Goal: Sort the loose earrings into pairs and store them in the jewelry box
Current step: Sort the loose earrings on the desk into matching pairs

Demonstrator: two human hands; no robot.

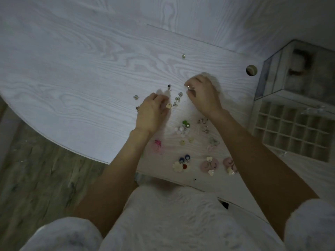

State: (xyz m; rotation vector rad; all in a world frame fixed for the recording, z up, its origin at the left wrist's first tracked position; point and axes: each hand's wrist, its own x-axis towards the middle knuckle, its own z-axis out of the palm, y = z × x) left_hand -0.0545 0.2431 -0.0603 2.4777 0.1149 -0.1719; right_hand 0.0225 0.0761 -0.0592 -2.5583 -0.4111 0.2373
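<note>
Loose earrings lie scattered on the white wood-grain table [76,73]. My left hand [151,113] pinches a small cream square earring [168,105] between thumb and finger. My right hand [203,95] is closed on a small silvery earring [189,87] at its fingertips. Between the two hands sits a cluster of small clear stud earrings [177,100]. Nearer to me lie a pink earring [158,143], blue and cream flower earrings [182,163] and pink round earrings with hearts [208,164]. The jewelry box [290,131], a grid of small compartments, stands at the right.
A clear glass case [268,80] stands behind the jewelry box. A round cable hole [251,70] is in the table near it. One lone stud [183,56] lies farther back, another [135,97] left of my left hand. The table's curved edge drops to wooden floor [36,169] at left.
</note>
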